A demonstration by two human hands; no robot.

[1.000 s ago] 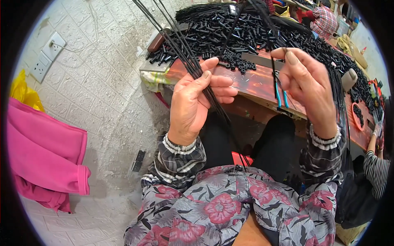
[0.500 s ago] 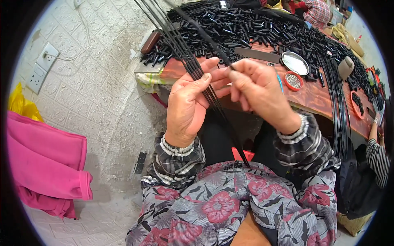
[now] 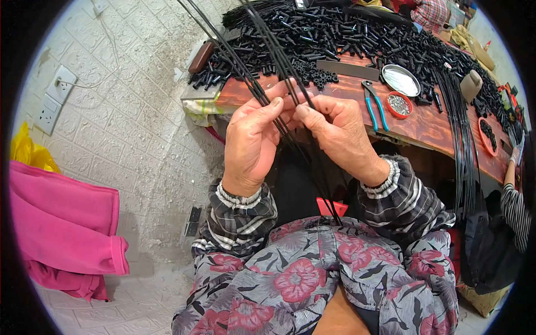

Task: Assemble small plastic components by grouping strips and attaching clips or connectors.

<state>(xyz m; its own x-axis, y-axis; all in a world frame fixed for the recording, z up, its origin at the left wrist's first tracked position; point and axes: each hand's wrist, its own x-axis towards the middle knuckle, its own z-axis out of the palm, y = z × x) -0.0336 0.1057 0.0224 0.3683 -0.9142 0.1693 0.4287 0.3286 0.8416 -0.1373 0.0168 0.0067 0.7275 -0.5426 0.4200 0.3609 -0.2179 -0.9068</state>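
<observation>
Between the thumb and fingers of my left hand [image 3: 254, 134] runs a group of thin black rods [image 3: 237, 64], slanting from the upper left down to my lap. My right hand [image 3: 343, 131] pinches a second group of similar black rods [image 3: 276, 50] just to the right. Fingertips of both hands nearly meet behind the rods, so their exact contact is hidden. Lower down, the two groups come together beside a red object [image 3: 331, 206] at the waist of my flowered apron [image 3: 301, 279].
The wooden table [image 3: 416, 131] ahead carries a heap of short black tubes [image 3: 324, 33], blue-handled pliers [image 3: 375, 106], a grey-brown flat bar [image 3: 349, 70] and a red bowl [image 3: 397, 116] of small metal pieces. More rods [image 3: 459, 123] overhang its edge. A co-worker's striped sleeve [image 3: 516, 212] is at right.
My right hand has shifted slightly left and down. The rods, mostly bunched in my left hand before, now stand in two separate groups. The pliers have come into full view.
</observation>
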